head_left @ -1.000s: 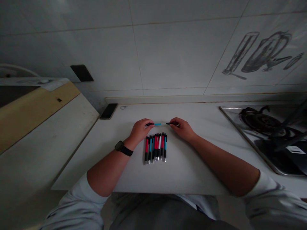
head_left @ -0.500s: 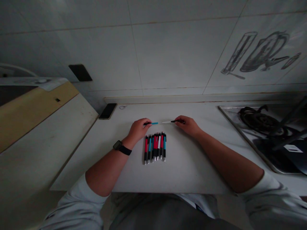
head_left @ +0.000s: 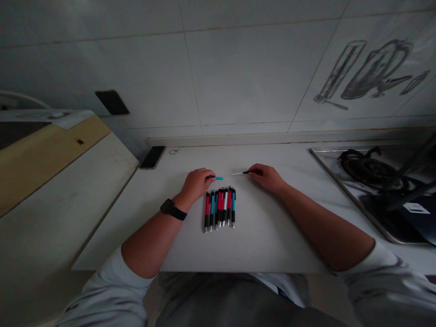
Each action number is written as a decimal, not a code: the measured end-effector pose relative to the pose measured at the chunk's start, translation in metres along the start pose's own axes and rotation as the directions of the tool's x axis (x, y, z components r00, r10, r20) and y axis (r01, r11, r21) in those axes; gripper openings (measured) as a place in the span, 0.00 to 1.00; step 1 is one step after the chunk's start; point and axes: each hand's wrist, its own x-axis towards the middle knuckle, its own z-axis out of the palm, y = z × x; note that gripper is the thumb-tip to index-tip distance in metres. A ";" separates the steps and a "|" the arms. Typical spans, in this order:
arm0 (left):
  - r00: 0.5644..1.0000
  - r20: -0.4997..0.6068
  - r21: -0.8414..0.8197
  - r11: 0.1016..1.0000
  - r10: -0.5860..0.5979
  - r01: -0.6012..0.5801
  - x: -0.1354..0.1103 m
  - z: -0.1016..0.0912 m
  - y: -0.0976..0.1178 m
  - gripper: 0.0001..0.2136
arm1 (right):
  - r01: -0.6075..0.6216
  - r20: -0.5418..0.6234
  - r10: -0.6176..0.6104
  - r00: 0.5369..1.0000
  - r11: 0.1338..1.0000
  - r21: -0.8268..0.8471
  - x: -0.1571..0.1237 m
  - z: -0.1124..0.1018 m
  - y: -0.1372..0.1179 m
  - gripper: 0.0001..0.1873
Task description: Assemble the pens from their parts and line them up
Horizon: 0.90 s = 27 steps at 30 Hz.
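Note:
Pinched in the fingers of my left hand [head_left: 199, 181] is a blue pen barrel [head_left: 219, 178] with a black end, its open end facing right. My right hand [head_left: 265, 176] is closed on a thin pale pen refill [head_left: 238, 173] with a black part at the fingers; its tip points left toward the barrel. A small gap separates the two pieces. Just below lies a row of several click pens [head_left: 220, 208] in red, blue and white with black grips, tips toward me. My fingers hide part of each held piece.
A phone [head_left: 153, 157] lies at the back left of the white counter [head_left: 272, 236], with a small ring [head_left: 174, 151] beside it. On the right is a gas stove [head_left: 371, 190] with a metal rim. A tiled wall [head_left: 238, 77] stands behind.
The blue barrel in my left hand has tilted slightly, its open end dipping a little. My right hand with the refill stays almost where it was. The view has shifted slightly.

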 end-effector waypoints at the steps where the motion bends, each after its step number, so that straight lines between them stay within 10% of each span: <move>1: 1.000 0.003 0.006 1.000 0.005 -0.005 0.000 0.000 0.000 0.05 | 0.000 0.002 0.000 1.000 1.000 -0.003 0.000 0.001 0.000 0.12; 18: 0.997 0.005 0.114 0.990 0.081 -0.081 0.002 -0.012 0.012 0.06 | 0.048 0.023 -0.046 0.999 0.993 -0.104 -0.002 0.003 -0.005 0.09; 27: 0.993 -0.056 -0.132 0.987 -0.099 0.091 0.004 -0.029 -0.009 0.05 | 0.065 0.025 -0.062 0.998 0.991 -0.119 -0.002 0.002 -0.004 0.10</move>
